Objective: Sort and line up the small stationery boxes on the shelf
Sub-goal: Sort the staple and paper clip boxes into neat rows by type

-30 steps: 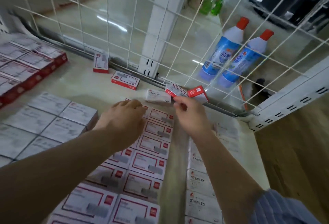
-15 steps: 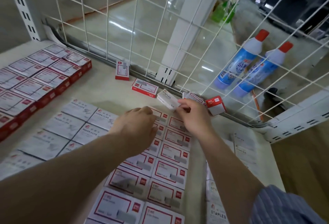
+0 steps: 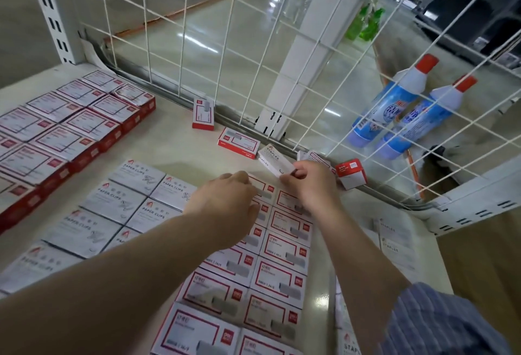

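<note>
R hand [image 3: 310,185] pinches white staples box [image 3: 276,160] w/ curled fingers; L hand [image 3: 225,208] lies flat, relaxed, on red-framed boxes [image 3: 284,253].

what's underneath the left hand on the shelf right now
The left hand rests on the far end of the two-column block of red-bordered staple boxes. Box edges show past its fingers; the labels beneath the palm are covered.

Head cam, close, looks down at shelf [image 3: 180,140].
</note>
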A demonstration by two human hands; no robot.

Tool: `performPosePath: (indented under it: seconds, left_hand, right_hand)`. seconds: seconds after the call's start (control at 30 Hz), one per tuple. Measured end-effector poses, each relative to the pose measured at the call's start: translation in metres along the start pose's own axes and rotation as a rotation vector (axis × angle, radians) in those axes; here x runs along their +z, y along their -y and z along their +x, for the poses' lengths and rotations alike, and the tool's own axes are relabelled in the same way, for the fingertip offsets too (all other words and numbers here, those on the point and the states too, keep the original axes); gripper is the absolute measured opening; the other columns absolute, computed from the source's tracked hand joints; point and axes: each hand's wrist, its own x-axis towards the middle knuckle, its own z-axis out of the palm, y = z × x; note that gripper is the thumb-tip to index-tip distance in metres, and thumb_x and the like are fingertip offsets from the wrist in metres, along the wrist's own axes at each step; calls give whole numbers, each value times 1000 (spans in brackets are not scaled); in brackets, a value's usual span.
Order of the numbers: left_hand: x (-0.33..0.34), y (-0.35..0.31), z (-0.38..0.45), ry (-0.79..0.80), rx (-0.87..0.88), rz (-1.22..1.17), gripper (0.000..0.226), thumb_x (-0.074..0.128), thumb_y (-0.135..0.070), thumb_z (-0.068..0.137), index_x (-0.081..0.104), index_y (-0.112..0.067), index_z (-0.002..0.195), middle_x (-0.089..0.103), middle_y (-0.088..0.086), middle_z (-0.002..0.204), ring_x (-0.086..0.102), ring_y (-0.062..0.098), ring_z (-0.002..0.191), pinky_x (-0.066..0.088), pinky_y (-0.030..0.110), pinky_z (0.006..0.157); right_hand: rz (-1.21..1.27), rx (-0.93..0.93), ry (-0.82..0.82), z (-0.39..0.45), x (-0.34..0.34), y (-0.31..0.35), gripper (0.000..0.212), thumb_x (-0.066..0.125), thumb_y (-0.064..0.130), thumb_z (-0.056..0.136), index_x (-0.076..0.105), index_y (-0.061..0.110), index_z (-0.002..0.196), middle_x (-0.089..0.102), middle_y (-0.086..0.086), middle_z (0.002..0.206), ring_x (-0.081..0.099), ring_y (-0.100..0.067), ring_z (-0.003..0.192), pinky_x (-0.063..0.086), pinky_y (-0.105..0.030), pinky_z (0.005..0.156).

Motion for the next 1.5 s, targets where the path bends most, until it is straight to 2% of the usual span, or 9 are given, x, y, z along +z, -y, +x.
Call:
performPosePath:
  seconds: [0.2, 0.4, 0.57, 0.7, 0.87, 1.03, 1.13, 1.27, 1.5]
  left_hand:
    - [-1, -1, -7, -7, -66, -145, 39, 44, -28, 96, 45, -26, 134, 45, -6, 133, 49, 14, 113, 50, 29, 89]
    - [-5, -13, -8, -165, -169, -393, 35, 46, -23, 96, 49, -20, 130, 54, -1, 123, 52, 10, 88, 47, 21, 70]
    - [-7, -23, -14, -145, -195, -541, 32, 44, -25, 97, 48, -20, 128, 55, -7, 95, 53, 1, 70, 44, 18, 54]
    - [-4, -38, -19, -38, -194, -590, 37, 45, -25, 97, 44, -20, 133, 53, -13, 79, 51, 5, 59, 43, 12, 42]
    - [5, -58, -29, 77, -120, -581, 42, 47, -23, 96, 41, -20, 137, 58, -1, 118, 50, 3, 58, 41, 11, 41]
    - [13, -69, -36, 85, -66, -615, 32, 49, -19, 95, 54, -17, 126, 59, -7, 92, 44, 2, 49, 34, 7, 39]
    - [16, -71, -37, 79, -100, -649, 28, 58, -17, 90, 56, -17, 118, 64, -10, 88, 52, 3, 52, 41, 8, 44]
    - [20, -76, -38, 91, -153, -697, 21, 66, -17, 84, 55, -20, 102, 67, -6, 91, 63, 8, 77, 53, 22, 71]
    - [29, -82, -36, 86, -131, -686, 19, 66, -18, 84, 50, -25, 90, 65, -10, 83, 63, 7, 75, 54, 21, 70]
  right_hand:
    - [73, -15, -48, -7, -5, -4, 14, 62, 24, 88, 65, 13, 95, 62, 4, 89, 55, -12, 77, 36, -16, 54]
    - [133, -92, -119, -29, -30, -14, 11, 64, 21, 87, 67, 18, 96, 65, 6, 85, 61, -11, 81, 49, -25, 71]
    - [130, -145, -134, -62, -48, -27, 28, 66, 15, 83, 65, 20, 110, 65, 7, 96, 59, -7, 88, 47, -20, 78]
    - [190, -183, -123, -90, -57, -45, 24, 65, 18, 83, 64, 26, 106, 64, 9, 98, 59, 1, 88, 47, -13, 76]
    - [152, -184, -141, -118, -65, -60, 36, 65, 21, 85, 58, 25, 120, 53, 10, 100, 48, 7, 86, 35, 0, 70]
    - [176, -201, -128, -134, -69, -69, 40, 65, 18, 85, 56, 23, 123, 53, 7, 102, 47, 9, 87, 35, 2, 77]
    - [188, -210, -117, -139, -72, -75, 42, 65, 16, 85, 56, 23, 126, 54, 8, 103, 49, 6, 91, 39, -6, 87]
    - [159, -260, -125, -140, -76, -83, 43, 65, 14, 85, 56, 22, 126, 53, 12, 100, 47, 11, 91, 36, -2, 85]
    - [138, -288, -115, -140, -78, -94, 43, 64, 16, 85, 57, 27, 125, 53, 16, 97, 47, 6, 94, 39, -7, 87]
